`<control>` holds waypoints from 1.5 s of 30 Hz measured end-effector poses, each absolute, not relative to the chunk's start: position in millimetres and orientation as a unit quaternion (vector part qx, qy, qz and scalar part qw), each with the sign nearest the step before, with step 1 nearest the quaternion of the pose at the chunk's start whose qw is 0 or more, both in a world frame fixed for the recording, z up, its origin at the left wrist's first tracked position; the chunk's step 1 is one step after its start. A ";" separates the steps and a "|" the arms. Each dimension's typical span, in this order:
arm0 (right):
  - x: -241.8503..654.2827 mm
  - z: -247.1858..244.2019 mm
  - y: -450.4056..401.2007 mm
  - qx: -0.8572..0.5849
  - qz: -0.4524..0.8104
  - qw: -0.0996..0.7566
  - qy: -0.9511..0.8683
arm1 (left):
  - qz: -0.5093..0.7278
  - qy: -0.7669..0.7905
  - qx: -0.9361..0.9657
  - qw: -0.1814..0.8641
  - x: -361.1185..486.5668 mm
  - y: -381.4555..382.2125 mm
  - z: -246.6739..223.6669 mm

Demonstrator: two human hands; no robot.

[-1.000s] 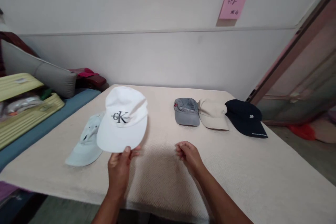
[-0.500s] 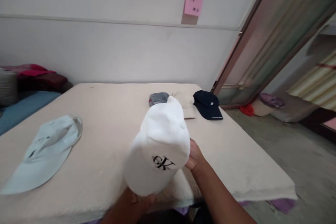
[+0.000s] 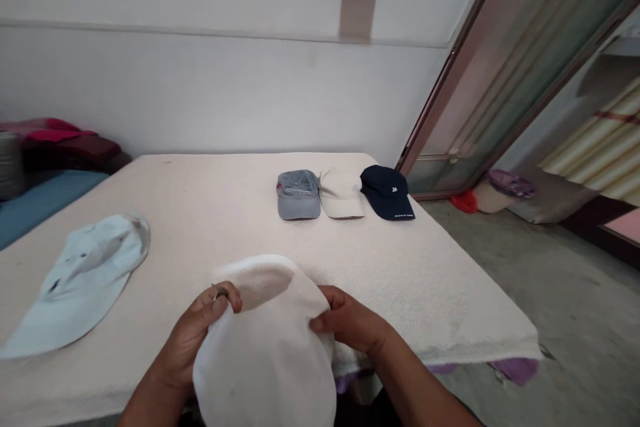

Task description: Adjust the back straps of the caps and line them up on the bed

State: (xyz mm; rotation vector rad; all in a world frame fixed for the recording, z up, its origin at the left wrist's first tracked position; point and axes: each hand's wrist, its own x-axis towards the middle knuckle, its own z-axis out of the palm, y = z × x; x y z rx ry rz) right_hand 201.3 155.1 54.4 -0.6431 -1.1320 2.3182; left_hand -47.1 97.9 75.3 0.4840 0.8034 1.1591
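Close to me, over the table's front edge, a white baseball cap (image 3: 267,353) is turned so that part of its inside shows. My left hand (image 3: 200,320) pinches its rim on the left. On the opposite side my right hand (image 3: 345,317) grips the cap with thumb and fingers. A light blue-white cap (image 3: 83,280) lies at the left, brim toward the front. Farther back, a grey cap (image 3: 299,195), a beige cap (image 3: 342,193) and a navy cap (image 3: 387,192) sit side by side, brims facing me.
The caps rest on a table (image 3: 210,213) covered with cream cloth, its back edge at a white wall (image 3: 200,93). Dark red and pink bundles (image 3: 60,137) lie at the far left. Beyond the right edge are a glass-panelled door (image 3: 465,93) and grey floor (image 3: 480,260).
The white cap has come lower and nearer, turned over so its lettering is out of sight. Both hands have shifted along it. The grey and beige caps are uncovered from behind it.
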 end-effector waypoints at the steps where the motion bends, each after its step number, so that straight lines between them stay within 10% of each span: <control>1: 204.4 56.1 155.8 -0.222 0.849 0.239 -0.416 | 0.512 0.369 0.234 0.740 -45.9 98.4 75.0; 14: 212.6 63.5 161.7 -0.208 0.839 0.281 -0.417 | 0.280 0.479 0.481 0.679 -17.9 101.9 84.1; 45: 159.2 57.5 160.8 -0.336 0.744 0.353 -0.457 | 0.412 0.441 0.316 0.732 -18.2 102.9 72.5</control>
